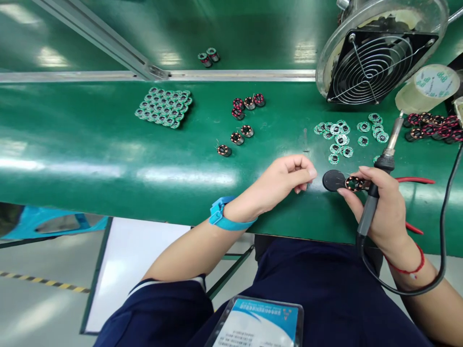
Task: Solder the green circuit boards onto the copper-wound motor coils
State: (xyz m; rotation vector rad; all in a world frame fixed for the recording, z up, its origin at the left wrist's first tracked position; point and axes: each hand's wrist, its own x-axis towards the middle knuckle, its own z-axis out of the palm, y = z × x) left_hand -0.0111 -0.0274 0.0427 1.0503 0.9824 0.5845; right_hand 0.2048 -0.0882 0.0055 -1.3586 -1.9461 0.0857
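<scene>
copper coil (353,183) pinched in right grip (388,212) with soldering iron (368,217); left grip (285,180) curled narrow beside black disc (333,180)

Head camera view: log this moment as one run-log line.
left hand beside round black disc | right hand holding black soldering iron, copper-wound coil ring | nearby: round green circuit boards

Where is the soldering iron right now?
In the head view, the soldering iron sits in the person's right hand, on the right, its tip pointing toward the roll of tape.
</scene>
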